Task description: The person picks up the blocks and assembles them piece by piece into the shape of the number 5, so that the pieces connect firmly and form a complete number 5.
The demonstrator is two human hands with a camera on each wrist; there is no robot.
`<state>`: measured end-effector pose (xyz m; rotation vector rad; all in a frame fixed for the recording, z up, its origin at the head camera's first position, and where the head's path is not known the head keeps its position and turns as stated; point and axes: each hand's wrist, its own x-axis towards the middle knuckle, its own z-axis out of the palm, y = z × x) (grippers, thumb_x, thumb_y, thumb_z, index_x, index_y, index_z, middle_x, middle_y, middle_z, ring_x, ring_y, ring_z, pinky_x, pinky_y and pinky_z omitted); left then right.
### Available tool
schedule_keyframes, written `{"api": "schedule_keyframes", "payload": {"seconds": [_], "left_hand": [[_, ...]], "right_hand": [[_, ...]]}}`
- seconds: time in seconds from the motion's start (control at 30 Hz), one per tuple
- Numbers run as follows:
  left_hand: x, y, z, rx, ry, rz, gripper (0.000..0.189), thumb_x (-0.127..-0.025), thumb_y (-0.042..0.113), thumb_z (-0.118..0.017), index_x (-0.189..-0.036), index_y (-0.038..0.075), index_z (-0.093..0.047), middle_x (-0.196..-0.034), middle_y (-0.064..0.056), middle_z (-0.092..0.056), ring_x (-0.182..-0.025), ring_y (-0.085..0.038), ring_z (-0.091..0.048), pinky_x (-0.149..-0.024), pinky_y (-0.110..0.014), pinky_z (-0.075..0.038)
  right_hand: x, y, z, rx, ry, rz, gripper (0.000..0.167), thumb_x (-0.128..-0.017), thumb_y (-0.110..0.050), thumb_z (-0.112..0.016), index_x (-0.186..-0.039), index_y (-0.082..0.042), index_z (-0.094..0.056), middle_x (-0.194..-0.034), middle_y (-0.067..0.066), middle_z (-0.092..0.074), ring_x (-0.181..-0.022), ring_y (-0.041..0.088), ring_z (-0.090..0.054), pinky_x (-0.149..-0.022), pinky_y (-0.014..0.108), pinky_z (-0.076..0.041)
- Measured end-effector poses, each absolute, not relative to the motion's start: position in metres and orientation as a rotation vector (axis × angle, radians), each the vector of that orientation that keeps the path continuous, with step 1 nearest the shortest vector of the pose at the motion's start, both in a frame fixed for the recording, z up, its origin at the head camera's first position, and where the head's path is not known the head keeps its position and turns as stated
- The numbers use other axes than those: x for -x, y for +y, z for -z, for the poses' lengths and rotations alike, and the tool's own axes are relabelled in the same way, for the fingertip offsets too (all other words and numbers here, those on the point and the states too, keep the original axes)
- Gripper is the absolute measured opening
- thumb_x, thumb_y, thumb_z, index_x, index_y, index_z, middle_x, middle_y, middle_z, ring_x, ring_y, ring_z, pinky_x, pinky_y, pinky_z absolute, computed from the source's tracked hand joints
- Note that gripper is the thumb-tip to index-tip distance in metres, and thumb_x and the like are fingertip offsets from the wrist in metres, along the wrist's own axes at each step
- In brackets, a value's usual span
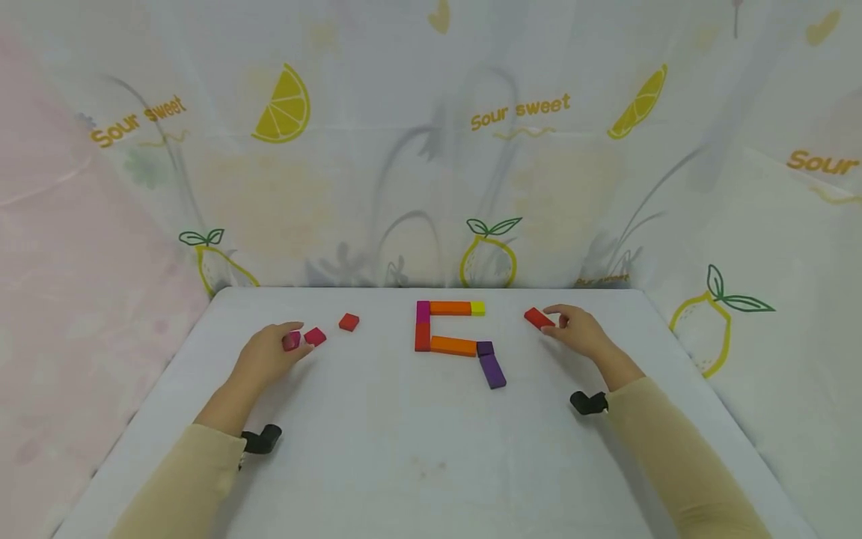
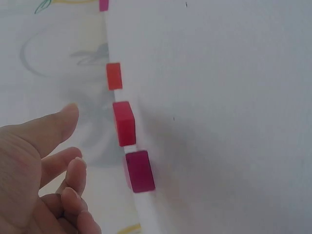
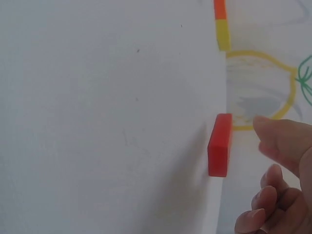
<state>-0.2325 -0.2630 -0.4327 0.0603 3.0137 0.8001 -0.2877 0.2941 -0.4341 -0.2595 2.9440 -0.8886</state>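
Note:
My left hand (image 1: 269,355) hovers around a magenta block (image 1: 291,341), thumb and fingers spread apart. A pinkish-red block (image 1: 315,336) lies just past the thumb tip, and an orange-red block (image 1: 349,322) is farther right. In the left wrist view a gap shows between the fingers (image 2: 73,175) and the magenta block (image 2: 140,171). On the other side my right hand (image 1: 581,331) is at the near end of a long red block (image 1: 539,318), thumb and forefinger parted. The right wrist view shows that red block (image 3: 220,146) apart from the fingertips.
Mid-table, blocks form an angular figure: magenta (image 1: 423,311), red (image 1: 422,337), two orange ones (image 1: 450,308), yellow (image 1: 478,308) and two purple ones (image 1: 493,370). The white table (image 1: 377,449) ends at a printed curtain (image 1: 377,187) behind.

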Motion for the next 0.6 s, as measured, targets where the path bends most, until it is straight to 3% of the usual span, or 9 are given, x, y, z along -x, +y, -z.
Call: {"api": "schedule_keyframes", "payload": {"seconds": [0.07, 0.13, 0.23, 0.6], "left_hand": [[0.232, -0.271, 0.432, -0.025, 2.993, -0.813, 0.066, -0.092, 0.035, -0.071, -0.144, 0.000, -0.049, -0.114, -0.024, -0.058, -0.099, -0.038, -0.055, -0.079, -0.046, -0.053], [0.232, -0.279, 0.432, 0.011, 2.969, -0.827, 0.069, -0.092, 0.037, -0.071, -0.145, 0.000, -0.048, -0.106, -0.021, -0.057, -0.091, -0.032, -0.053, -0.070, -0.038, -0.049], [0.233, -0.290, 0.433, 0.037, 2.956, -0.822, 0.073, -0.091, 0.040, -0.072, -0.146, -0.001, -0.047, -0.104, -0.018, -0.056, -0.088, -0.030, -0.052, -0.067, -0.034, -0.045], [0.237, -0.304, 0.441, 0.027, 2.902, -0.793, 0.080, -0.088, 0.041, -0.075, -0.144, -0.006, -0.045, -0.101, -0.021, -0.055, -0.087, -0.031, -0.052, -0.069, -0.037, -0.044]], "right_hand": [[0.289, 0.295, 0.434, 0.242, 2.937, 0.897, 0.046, -0.093, -0.020, -0.071, -0.132, 0.001, -0.059, -0.082, 0.007, -0.048, -0.069, 0.021, -0.044, -0.061, 0.032, -0.038], [0.291, 0.296, 0.435, 0.226, 2.933, 0.900, 0.046, -0.093, -0.020, -0.072, -0.132, 0.001, -0.059, -0.082, 0.007, -0.047, -0.070, 0.021, -0.044, -0.061, 0.032, -0.038], [0.294, 0.297, 0.438, 0.211, 2.932, 0.909, 0.045, -0.093, -0.019, -0.072, -0.132, 0.001, -0.060, -0.082, 0.008, -0.047, -0.070, 0.021, -0.044, -0.061, 0.033, -0.037], [0.305, 0.300, 0.446, 0.172, 2.912, 0.883, 0.046, -0.092, -0.020, -0.072, -0.131, 0.003, -0.060, -0.081, 0.007, -0.047, -0.070, 0.020, -0.044, -0.062, 0.032, -0.037]]}}
